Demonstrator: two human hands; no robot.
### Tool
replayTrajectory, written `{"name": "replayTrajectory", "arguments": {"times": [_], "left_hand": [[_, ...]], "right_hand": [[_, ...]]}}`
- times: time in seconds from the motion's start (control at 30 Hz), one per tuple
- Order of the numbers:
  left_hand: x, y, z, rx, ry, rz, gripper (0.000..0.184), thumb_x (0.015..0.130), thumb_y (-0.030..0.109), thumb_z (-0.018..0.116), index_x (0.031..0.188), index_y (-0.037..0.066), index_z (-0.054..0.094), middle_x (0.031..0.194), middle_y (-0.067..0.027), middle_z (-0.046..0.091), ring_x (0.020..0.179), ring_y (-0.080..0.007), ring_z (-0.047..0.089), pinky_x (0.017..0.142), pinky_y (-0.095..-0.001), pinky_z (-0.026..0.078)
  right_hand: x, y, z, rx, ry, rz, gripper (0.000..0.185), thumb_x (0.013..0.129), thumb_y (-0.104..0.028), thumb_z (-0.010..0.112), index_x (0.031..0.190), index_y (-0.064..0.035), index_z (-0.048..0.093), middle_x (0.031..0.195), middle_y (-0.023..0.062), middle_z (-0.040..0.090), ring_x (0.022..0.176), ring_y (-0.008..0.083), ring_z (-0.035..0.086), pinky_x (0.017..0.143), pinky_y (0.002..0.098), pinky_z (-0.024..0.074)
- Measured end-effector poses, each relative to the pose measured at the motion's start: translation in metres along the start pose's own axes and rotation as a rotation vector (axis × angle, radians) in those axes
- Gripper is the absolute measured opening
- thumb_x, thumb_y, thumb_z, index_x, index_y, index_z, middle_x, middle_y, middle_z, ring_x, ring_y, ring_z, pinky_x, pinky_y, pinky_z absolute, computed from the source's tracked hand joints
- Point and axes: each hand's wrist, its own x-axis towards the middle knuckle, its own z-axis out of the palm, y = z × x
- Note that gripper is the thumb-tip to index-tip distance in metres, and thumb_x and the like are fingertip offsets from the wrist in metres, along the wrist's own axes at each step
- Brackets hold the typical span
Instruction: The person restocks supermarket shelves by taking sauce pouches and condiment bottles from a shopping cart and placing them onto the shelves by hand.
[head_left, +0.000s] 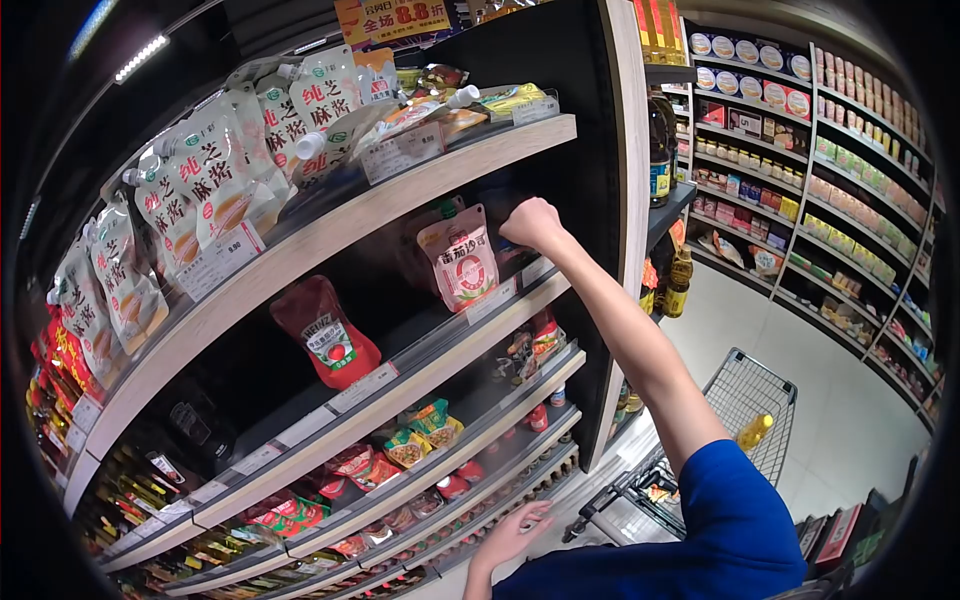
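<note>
My right hand point(533, 224) reaches into the second shelf from the top, at its right end. Its fingers are curled closed, and whatever they hold, if anything, is hidden in the shadow behind them. Just left of it stands a pink and white tomato sauce pouch point(458, 262) with a green cap. Farther left, a red Heinz ketchup pouch point(326, 335) leans on the same shelf. My left hand point(514, 535) hangs low in front of the bottom shelves, fingers loosely apart, with nothing in it.
White sesame paste pouches point(215, 170) crowd the top shelf, its wooden edge point(330, 225) jutting out. Lower shelves hold seasoning packets point(425, 430). A wire shopping cart point(765, 385) with a yellow bottle point(755, 432) stands at right. Stocked shelves point(810, 170) line the far side.
</note>
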Motion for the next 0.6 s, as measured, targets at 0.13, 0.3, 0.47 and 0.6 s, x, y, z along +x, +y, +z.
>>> {"name": "replayTrajectory", "arguments": {"times": [0.13,0.3,0.47,0.6], "left_hand": [[0.004,-0.002,0.001,0.012,-0.023,-0.01,0.051,0.099,0.036,0.065,0.141,0.01,0.054,0.132,-0.0127,0.063,0.116,-0.0229,0.064,0.096,-0.0365,0.051],[0.009,-0.002,0.0,-0.006,-0.047,-0.022,0.052,0.099,0.037,0.064,0.141,0.009,0.053,0.134,-0.0125,0.062,0.117,-0.0233,0.063,0.097,-0.0366,0.051],[0.01,-0.003,-0.001,-0.024,-0.037,-0.014,0.053,0.099,0.037,0.064,0.141,0.007,0.053,0.135,-0.0126,0.062,0.117,-0.0232,0.064,0.096,-0.0356,0.051],[0.011,-0.004,0.0,-0.005,-0.026,-0.019,0.052,0.098,0.036,0.065,0.14,0.007,0.054,0.133,-0.0127,0.064,0.115,-0.0237,0.065,0.096,-0.0353,0.051]], "right_hand": [[0.045,0.005,0.04,-0.027,-0.372,-0.02,0.041,0.077,-0.032,0.07,0.11,-0.0082,0.074,0.11,0.0197,0.071,0.101,0.0366,0.07,0.087,0.0399,0.0561],[0.067,0.005,0.065,0.013,-0.175,-0.181,0.04,0.078,-0.032,0.069,0.11,-0.0082,0.074,0.111,0.0198,0.071,0.102,0.0363,0.07,0.087,0.0399,0.0559],[0.08,-0.002,0.07,0.055,-0.051,-0.302,0.039,0.08,-0.032,0.067,0.111,-0.0081,0.073,0.112,0.0199,0.071,0.103,0.0361,0.069,0.088,0.0399,0.0557],[0.08,-0.005,0.074,0.066,-0.032,-0.346,0.038,0.081,-0.032,0.066,0.111,-0.0081,0.073,0.113,0.0199,0.071,0.105,0.0359,0.069,0.089,0.0399,0.0555]]}}
